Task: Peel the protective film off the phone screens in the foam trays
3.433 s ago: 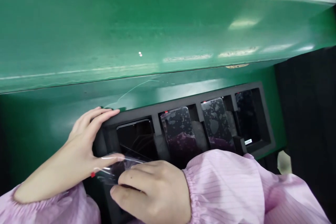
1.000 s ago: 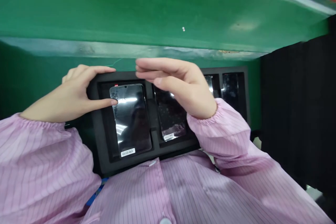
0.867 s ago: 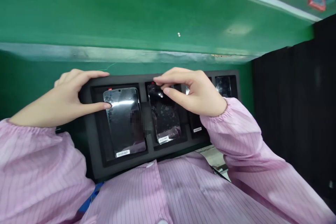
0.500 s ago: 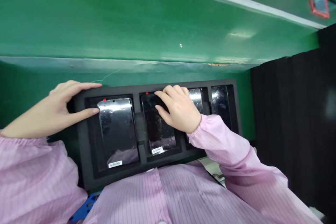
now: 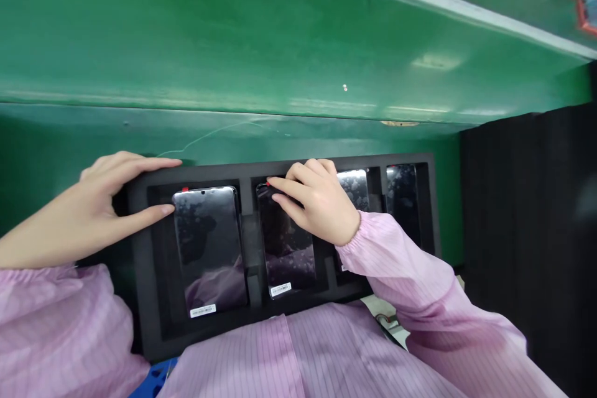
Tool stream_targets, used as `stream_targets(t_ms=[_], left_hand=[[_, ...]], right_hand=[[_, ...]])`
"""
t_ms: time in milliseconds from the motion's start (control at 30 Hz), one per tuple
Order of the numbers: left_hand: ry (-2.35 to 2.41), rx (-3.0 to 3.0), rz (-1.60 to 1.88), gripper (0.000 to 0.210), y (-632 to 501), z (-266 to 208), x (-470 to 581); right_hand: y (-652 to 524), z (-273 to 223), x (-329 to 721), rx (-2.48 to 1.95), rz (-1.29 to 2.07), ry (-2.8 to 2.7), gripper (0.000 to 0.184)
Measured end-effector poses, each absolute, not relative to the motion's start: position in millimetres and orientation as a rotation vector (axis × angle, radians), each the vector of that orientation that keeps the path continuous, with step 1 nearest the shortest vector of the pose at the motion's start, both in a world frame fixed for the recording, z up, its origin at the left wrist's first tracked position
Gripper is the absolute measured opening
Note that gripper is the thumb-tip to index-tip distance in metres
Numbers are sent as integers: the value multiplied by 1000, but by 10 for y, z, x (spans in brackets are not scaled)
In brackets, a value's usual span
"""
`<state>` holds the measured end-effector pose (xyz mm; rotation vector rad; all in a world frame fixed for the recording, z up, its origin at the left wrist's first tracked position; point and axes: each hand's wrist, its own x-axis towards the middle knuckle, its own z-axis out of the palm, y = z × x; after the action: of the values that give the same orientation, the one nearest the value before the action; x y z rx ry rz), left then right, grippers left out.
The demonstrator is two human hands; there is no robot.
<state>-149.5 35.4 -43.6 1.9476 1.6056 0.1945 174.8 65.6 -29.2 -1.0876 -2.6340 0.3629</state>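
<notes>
A black foam tray point(image 5: 249, 240) holds several dark phone screens in separate compartments. My left hand point(image 5: 100, 199) is open at the tray's left end, index finger along the back rim, thumb tip by the upper left corner of the first phone screen point(image 5: 212, 249). That screen has a red tab point(image 5: 185, 189) on top and a white label point(image 5: 203, 311) at the bottom. Over the second phone screen point(image 5: 286, 255), my right hand point(image 5: 321, 199) is bent, its index fingertip at the red tab point(image 5: 267, 183) and thumb just below, slightly apart. Its other fingers are curled.
Two more screens, the third point(image 5: 353, 183) and fourth point(image 5: 403, 199), lie right of my right hand, partly covered by my arm. Behind the tray rises a green ledge point(image 5: 233, 62). A tall black stack point(image 5: 522, 199) stands at right. Something blue point(image 5: 152, 380) shows below the tray.
My right hand's index fingertip has come to the second screen's red tab, from just right of it. Its thumb and index finger are closer together. My left hand keeps its place; the view has shifted slightly.
</notes>
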Motion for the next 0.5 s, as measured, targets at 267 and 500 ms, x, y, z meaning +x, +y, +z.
stream_targets(t_ms=[267,500], left_hand=[[1597,1977,201,58,363,-533,-1592],[1620,1970,186,61,348,-549,-1596]], right_hand=[[767,-219,1839,-855,614,-2544,12],[741,-47,1977,-1011,764,-2555,19]])
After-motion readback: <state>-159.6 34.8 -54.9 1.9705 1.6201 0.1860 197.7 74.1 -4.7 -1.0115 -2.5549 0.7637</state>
